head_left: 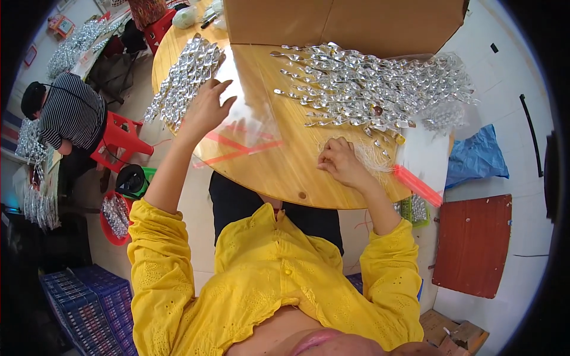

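Note:
My left hand point(208, 108) has its fingers spread over a transparent plastic bag point(261, 118) with red edging, beside a pile of shiny silver twisted strips point(193, 65). No object shows in its fingers. My right hand point(342, 161) is low over the wooden table, its fingers curled in and pointing down. Loose white strings point(377, 155) lie in a tangle right beside and behind it. Whatever its fingertips pinch, if anything, is too small to tell. Beyond that hand spreads a larger bunch of silver twisted strips point(368, 83), partly in transparent plastic.
A large cardboard box point(344, 24) stands at the far edge of the round wooden table point(255, 178). Red-edged plastic point(418, 185) hangs over the right edge. On the left, a person in stripes point(74, 110) sits on a red stool point(122, 142). Blue crates point(89, 308) are lower left.

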Tool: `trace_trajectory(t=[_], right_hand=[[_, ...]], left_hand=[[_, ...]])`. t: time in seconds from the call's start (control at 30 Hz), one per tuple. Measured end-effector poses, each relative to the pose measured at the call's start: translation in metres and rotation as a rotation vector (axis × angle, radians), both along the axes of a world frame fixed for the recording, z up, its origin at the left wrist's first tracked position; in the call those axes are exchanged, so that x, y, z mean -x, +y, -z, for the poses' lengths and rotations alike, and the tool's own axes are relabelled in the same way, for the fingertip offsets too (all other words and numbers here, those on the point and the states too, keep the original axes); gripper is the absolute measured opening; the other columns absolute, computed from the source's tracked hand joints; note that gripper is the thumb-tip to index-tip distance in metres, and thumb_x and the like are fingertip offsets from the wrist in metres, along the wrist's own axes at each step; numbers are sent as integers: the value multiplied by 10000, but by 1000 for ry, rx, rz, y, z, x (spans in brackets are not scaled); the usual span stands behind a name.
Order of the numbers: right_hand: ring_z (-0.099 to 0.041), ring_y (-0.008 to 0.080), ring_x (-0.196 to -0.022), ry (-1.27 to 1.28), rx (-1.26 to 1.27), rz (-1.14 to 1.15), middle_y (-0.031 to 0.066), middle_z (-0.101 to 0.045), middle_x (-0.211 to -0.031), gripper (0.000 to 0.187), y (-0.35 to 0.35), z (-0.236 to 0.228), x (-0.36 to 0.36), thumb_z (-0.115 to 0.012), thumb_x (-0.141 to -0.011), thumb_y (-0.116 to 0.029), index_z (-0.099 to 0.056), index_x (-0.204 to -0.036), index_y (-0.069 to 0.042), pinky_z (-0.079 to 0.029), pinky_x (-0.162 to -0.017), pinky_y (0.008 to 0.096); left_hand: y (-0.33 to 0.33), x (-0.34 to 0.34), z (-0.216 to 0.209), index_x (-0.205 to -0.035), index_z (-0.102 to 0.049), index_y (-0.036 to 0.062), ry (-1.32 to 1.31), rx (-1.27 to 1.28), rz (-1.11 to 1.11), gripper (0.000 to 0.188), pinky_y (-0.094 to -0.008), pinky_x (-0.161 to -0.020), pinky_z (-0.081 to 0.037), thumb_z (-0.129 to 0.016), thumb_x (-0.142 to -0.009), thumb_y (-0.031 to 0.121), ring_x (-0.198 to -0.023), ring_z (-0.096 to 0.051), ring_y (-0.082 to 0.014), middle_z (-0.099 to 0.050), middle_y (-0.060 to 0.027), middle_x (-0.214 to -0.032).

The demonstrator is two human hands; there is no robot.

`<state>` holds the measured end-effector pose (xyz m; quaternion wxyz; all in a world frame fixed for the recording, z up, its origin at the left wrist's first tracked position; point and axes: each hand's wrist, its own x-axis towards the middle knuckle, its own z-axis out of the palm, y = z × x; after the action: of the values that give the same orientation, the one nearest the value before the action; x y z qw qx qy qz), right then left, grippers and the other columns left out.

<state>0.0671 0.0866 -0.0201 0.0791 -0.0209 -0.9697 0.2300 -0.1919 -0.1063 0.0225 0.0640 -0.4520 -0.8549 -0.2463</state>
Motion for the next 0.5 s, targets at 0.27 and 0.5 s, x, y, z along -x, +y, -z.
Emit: trace_trajectory(t=[0.27, 0.5], right_hand=[[-458, 149, -817, 383, 995, 242, 46, -526, -912, 115, 44, -74, -15, -461, -833, -196, -463, -839, -82, -337, -804, 269], [-297, 53, -515, 832, 1152, 40, 1, -400, -650, 139, 57, -174, -43, -417, -853, -178, -460, -914, -61, -256, -473, 185]], left_hand=[[36, -15, 19, -1014, -531, 34, -100, -8, 207, 354, -365, -767, -393, -569, -704, 201, -864, -475, -313, -530, -160, -912], [59, -33, 21, -1015, -533, 43, -100, 64, 278, 323, -348, -770, -391, -556, -730, 193, -881, -477, -289, -535, -127, -893]])
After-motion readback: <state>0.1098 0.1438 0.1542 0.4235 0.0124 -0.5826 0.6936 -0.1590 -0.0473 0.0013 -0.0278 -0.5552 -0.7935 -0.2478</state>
